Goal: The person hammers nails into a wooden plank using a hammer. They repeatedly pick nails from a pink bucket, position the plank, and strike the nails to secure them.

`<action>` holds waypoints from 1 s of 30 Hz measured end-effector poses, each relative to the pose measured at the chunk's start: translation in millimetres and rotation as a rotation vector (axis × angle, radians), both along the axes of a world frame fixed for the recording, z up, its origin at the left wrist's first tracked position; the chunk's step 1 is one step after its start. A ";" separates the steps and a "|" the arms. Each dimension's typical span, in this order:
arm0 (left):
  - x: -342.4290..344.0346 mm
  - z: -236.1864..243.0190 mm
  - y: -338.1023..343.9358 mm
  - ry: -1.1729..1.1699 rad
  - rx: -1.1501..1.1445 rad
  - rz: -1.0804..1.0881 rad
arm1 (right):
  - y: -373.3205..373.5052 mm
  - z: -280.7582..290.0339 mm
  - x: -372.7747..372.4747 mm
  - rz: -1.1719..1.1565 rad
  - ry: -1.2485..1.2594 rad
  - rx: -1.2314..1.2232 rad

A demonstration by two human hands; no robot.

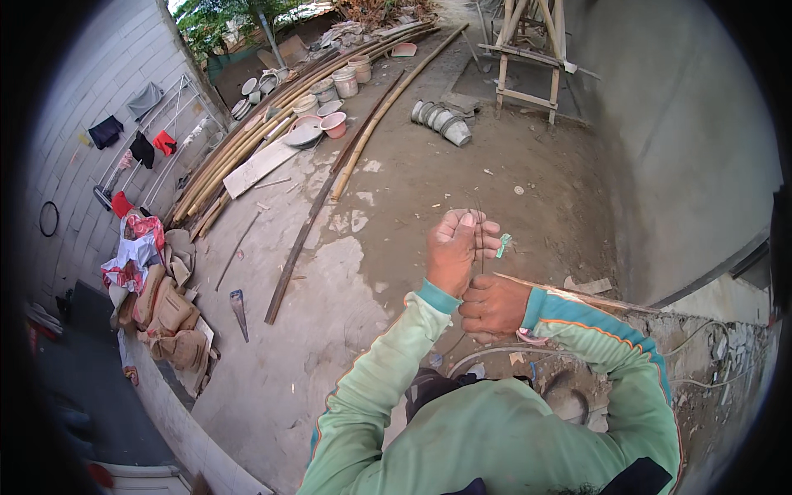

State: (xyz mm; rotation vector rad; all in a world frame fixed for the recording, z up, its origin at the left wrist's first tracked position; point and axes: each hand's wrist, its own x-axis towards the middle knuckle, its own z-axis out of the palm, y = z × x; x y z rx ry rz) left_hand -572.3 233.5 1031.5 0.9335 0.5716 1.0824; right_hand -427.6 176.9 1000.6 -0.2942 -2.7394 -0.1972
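Close together in front of my chest, both hands are on a few thin dark wires [479, 266]. My left hand [452, 250] is higher, with curled fingers and the thumb pressed against the wires. Just below it, my right hand [492, 308] is closed in a fist where the wires run down; its fingertips are mostly hidden. A small green scrap [503, 245] shows beside my left fingertips, and I cannot tell whether they touch it. A long wooden strip [577, 294] runs rightward from behind my right wrist.
Long bamboo poles [363, 148] and a dark plank [307, 231] lie ahead to the left, near several buckets [345, 81] and a pink basin [333, 124]. A handsaw [238, 313] lies left. Stacked buckets [441, 122] and wooden trestles [528, 58] stand ahead. A grey wall [685, 148] bounds the right.
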 end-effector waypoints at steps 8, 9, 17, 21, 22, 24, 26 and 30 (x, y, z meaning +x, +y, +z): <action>5.1 -1.8 -1.8 -0.009 -0.006 -0.017 | -1.7 -10.1 1.7 0.013 0.043 -0.035; 5.8 -3.2 -1.2 -0.012 -0.008 -0.010 | -1.8 -10.5 2.3 0.016 0.036 -0.040; 7.4 -5.3 1.1 -0.053 -0.051 0.003 | -1.3 -12.4 5.1 0.029 0.051 -0.078; 6.7 -11.6 4.2 -0.133 -0.093 0.016 | -3.6 -16.1 2.7 0.019 0.029 -0.081; 5.0 -14.8 7.6 -0.169 -0.098 0.013 | -5.4 -17.2 2.0 0.014 0.022 -0.071; 3.2 -7.4 19.1 -0.208 -0.100 0.118 | -9.9 -26.1 3.1 -0.021 0.008 -0.037; -8.2 4.6 42.7 -0.252 -0.081 0.267 | -16.3 -45.5 3.5 -0.061 0.008 0.013; -87.2 35.5 119.1 -0.319 -0.054 0.654 | -44.2 -74.6 11.8 -0.279 -0.020 0.004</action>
